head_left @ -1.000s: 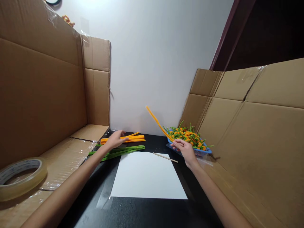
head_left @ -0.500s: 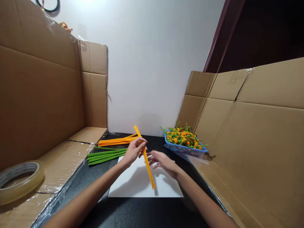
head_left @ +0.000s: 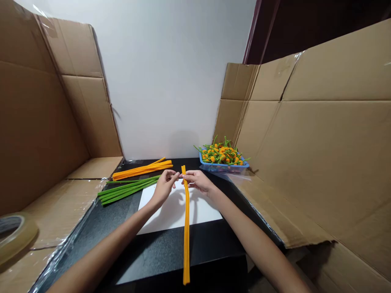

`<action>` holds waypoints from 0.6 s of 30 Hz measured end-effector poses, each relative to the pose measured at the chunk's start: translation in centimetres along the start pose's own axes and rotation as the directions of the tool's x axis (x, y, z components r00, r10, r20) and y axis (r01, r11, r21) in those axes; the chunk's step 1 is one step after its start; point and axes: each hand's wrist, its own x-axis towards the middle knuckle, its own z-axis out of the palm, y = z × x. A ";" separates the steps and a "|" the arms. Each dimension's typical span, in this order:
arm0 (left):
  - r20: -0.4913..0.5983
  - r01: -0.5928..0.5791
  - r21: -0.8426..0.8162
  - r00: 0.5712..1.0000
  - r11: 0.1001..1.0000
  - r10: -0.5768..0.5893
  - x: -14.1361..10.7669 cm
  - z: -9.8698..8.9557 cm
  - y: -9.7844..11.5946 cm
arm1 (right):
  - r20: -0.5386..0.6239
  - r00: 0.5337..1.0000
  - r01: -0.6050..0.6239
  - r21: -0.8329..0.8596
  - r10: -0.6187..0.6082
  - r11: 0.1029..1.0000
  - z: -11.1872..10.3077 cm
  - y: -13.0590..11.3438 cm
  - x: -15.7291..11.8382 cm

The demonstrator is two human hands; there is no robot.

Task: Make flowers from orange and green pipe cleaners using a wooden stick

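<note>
Near its upper end, a bundle of orange fuzzy stems [head_left: 187, 228] is pinched by my right hand [head_left: 197, 180]. The bundle hangs down past the front edge of the white sheet [head_left: 198, 209]. My left hand [head_left: 166, 185] is just left of the bundle's top, thumb and finger pressed together close to the right fingertips; whether anything is between them is too small to tell. More orange stems [head_left: 142, 169] lie at the back left of the black table, with green stems [head_left: 128, 190] in front of them.
A blue basket [head_left: 224, 167] full of orange and green pieces stands at the back right. A roll of clear tape [head_left: 29, 234] rests on cardboard at the left. Cardboard walls [head_left: 320, 154] rise on both sides, before a white wall.
The orange bundle has passed from my left hand to my right and hangs more upright, lower in view. My left hand has moved off the bundle. The camera view has shifted.
</note>
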 end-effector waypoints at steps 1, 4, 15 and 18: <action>-0.016 0.011 -0.006 1.000 1.000 -0.011 0.3 -0.2 -0.3 | 0.053 0.999 -0.002 -0.040 0.004 0.999 0.4 0.1 -0.1; 0.041 0.040 0.002 0.998 0.999 -0.040 0.7 -0.6 -1.2 | 0.136 0.991 0.005 -0.125 0.012 0.992 1.8 1.0 -0.3; -0.459 -0.297 -0.369 0.882 0.881 0.106 2.9 -5.5 3.9 | -0.385 0.746 0.390 -0.410 -0.544 0.825 -1.7 -2.3 -0.2; -0.491 -0.549 -0.101 0.752 0.829 0.439 1.8 -6.5 7.3 | -0.316 0.613 0.496 -0.560 -0.724 0.664 -1.6 -4.5 -1.8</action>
